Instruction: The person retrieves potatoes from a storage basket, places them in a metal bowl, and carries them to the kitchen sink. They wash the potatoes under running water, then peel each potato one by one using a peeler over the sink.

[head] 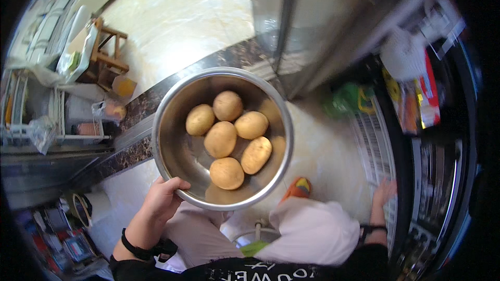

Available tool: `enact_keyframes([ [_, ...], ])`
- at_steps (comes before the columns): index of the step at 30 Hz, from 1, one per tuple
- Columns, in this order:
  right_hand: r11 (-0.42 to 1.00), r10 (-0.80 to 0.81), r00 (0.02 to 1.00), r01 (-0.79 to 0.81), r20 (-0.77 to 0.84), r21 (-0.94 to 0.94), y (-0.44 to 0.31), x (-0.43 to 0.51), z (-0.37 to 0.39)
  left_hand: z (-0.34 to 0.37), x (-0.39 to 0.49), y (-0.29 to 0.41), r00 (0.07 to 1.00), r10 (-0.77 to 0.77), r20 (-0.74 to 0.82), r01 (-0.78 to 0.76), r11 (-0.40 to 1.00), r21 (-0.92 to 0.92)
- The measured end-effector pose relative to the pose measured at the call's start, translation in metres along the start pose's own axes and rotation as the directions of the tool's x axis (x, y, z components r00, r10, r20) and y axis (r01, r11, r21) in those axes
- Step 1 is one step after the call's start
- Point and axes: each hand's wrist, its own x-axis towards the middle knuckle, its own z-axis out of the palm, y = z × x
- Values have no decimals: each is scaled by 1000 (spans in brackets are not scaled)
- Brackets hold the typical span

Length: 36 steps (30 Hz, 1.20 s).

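Observation:
A round stainless steel bowl (183,164) is held out in front of me, and several potatoes (220,139) lie on its bottom. My left hand (166,195) grips the rim at the lower left, thumb over the edge. At the far right my right hand (384,192) is beside a white wire rack (375,144) below a dark-framed counter or shelf; its fingers look spread and slightly blurred, and I see nothing in them. A black band circles each wrist.
A wooden stool (111,56) stands upper left near a white wire shelf (58,113) with bags. A dark stone threshold strip (144,105) crosses the tiled floor. Glass door panels (281,19) rise at the top. A green plastic bag (343,99) and packaged goods (414,93) are at right.

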Motion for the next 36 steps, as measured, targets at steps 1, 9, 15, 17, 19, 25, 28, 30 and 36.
enact_keyframes([
  [1, 997, 32, 999, -34, 29, 70, -1, -6, -7, -4, 9, 10, 999, -24, -35, 25, 999, 20],
  [9, 966, -184, 568, 257, 802, 40, 4, -76, -46, -61, 72, 54, 997, -82, -18, 81, 996, -22],
  [15, 940, -338, 365, 173, 867, 293, -53, -163, -73, -118, 47, 64, 975, -123, -187, 107, 990, -97],
  [17, 919, -367, 384, 12, 847, 393, -75, -182, -95, -126, 33, 64, 959, -132, -253, 101, 986, -133],
  [19, 888, -385, 391, -88, 836, 450, -89, -199, -117, -132, 21, 61, 935, -163, -314, 123, 982, -146],
  [25, 863, -359, 405, -199, 841, 465, -86, -235, -138, -144, 34, 44, 933, -144, -329, 113, 987, -112],
  [28, 856, -344, 415, -230, 843, 463, -68, -243, -131, -132, 62, 43, 907, -91, -412, 106, 994, 15],
  [30, 854, -312, 415, -273, 855, 444, -54, -249, -124, -118, 84, 43, 932, 11, -361, 20, 996, 81],
  [36, 813, -218, 374, -441, 901, 379, -17, -284, -113, -89, 89, 40, 965, 67, -254, -20, 983, 182],
])
